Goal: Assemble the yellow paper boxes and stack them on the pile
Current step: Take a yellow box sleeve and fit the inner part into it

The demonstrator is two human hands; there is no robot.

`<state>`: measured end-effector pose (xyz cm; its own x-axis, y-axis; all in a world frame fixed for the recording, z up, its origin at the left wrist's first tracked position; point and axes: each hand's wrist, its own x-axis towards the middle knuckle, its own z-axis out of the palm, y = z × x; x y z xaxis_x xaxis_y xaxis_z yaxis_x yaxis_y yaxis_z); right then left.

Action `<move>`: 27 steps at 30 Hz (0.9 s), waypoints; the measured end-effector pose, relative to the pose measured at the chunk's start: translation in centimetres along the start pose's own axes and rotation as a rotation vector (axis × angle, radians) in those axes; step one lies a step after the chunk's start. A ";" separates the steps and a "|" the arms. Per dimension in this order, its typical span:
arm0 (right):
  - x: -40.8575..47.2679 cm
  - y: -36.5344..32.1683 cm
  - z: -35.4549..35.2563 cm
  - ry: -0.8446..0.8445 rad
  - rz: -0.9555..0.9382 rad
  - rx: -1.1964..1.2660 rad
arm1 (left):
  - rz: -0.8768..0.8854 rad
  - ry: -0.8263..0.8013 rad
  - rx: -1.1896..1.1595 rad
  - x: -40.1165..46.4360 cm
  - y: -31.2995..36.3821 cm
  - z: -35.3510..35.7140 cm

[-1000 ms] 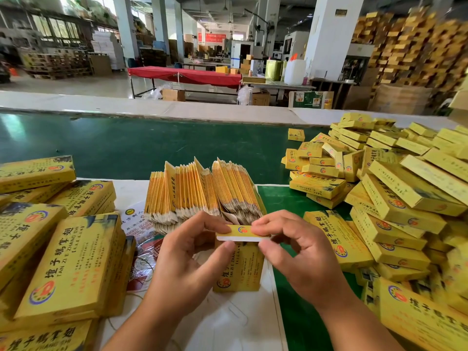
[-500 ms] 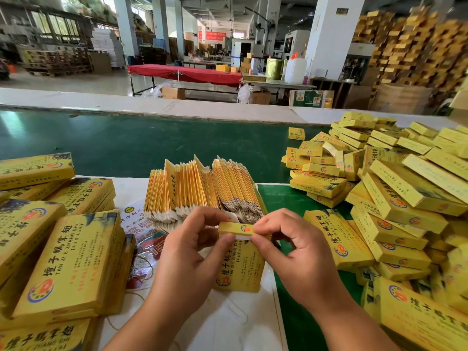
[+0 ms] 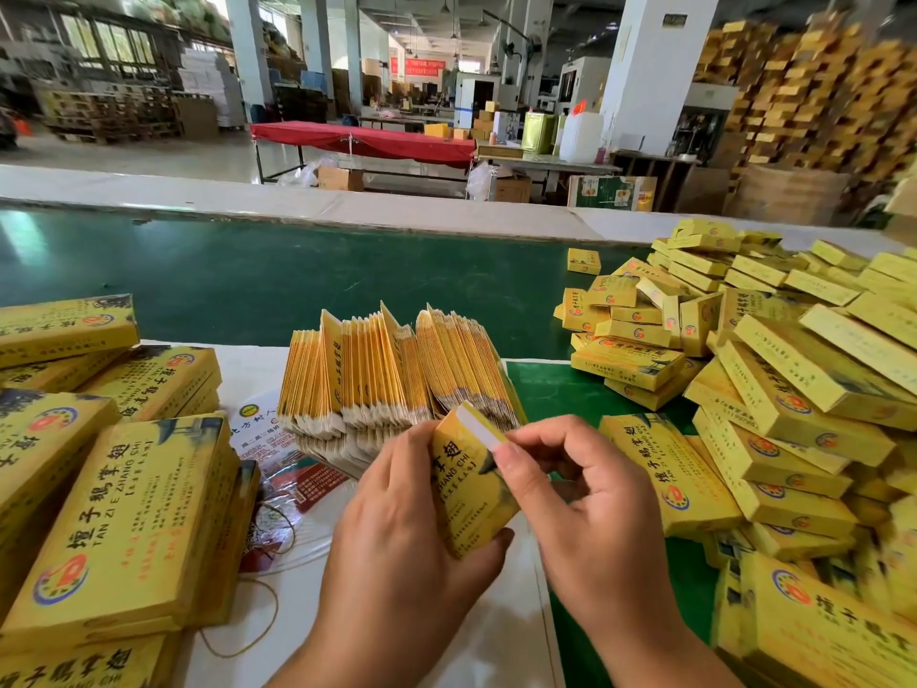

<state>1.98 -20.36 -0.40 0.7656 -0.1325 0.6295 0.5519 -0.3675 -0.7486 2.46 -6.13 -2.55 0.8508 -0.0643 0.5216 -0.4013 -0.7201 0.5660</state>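
I hold a small yellow paper box low in the middle of the view, tilted with its top end leaning right. My left hand grips its body, thumb under the lower corner. My right hand pinches the white end flap at the box's upper right corner. Behind it stands a fanned bundle of flat unfolded box blanks. A big loose pile of assembled yellow boxes fills the right side.
Larger flat yellow packs are stacked at the left on white plastic sheet. A green conveyor belt runs across behind the work area. One small box lies alone on the belt. Loose string lies by the left packs.
The box has turned from upright and facing me to tilted right. My left hand shifted from the top edge to gripping its body, and my right hand now pinches the open white flap.
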 end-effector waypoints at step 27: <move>0.0 -0.1 0.0 -0.101 -0.146 -0.359 | 0.005 -0.040 0.142 -0.2 0.0 -0.5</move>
<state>1.93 -20.30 -0.33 0.7264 0.0297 0.6866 0.5203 -0.6764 -0.5213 2.15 -5.78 -2.32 0.8630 -0.0936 0.4964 -0.3557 -0.8103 0.4657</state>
